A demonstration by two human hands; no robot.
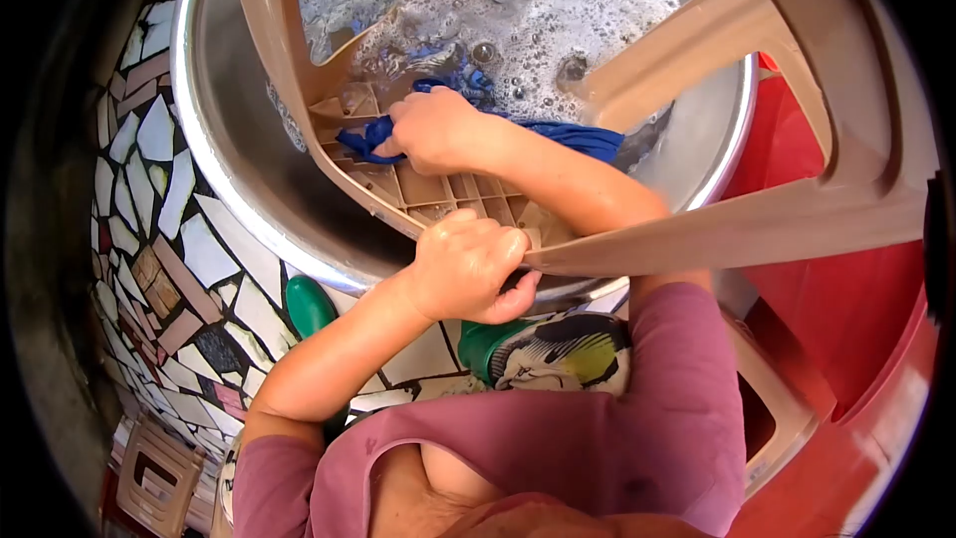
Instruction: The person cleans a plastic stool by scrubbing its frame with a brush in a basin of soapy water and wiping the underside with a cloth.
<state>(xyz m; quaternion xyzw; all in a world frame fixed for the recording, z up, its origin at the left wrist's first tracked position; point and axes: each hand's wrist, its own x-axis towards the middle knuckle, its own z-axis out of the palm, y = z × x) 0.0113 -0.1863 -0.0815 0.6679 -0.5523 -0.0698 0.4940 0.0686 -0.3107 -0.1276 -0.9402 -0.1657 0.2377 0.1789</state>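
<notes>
A tan plastic stool lies tipped in a large metal tub, its ribbed underside facing me and its legs sticking up and out. My left hand is closed round the stool's near edge, outside the tub's rim. Further in, my right hand grips a wet blue cloth against the ribbed underside. The cloth trails to the right beneath my right forearm. Foamy water covers the tub's far part, with more blue fabric partly under the suds.
A red plastic container stands to the right of the tub. Broken-tile flooring is on the left, with another tan stool at the lower left. A green shoe shows below the tub's rim. Part of a tan seat is at the lower right.
</notes>
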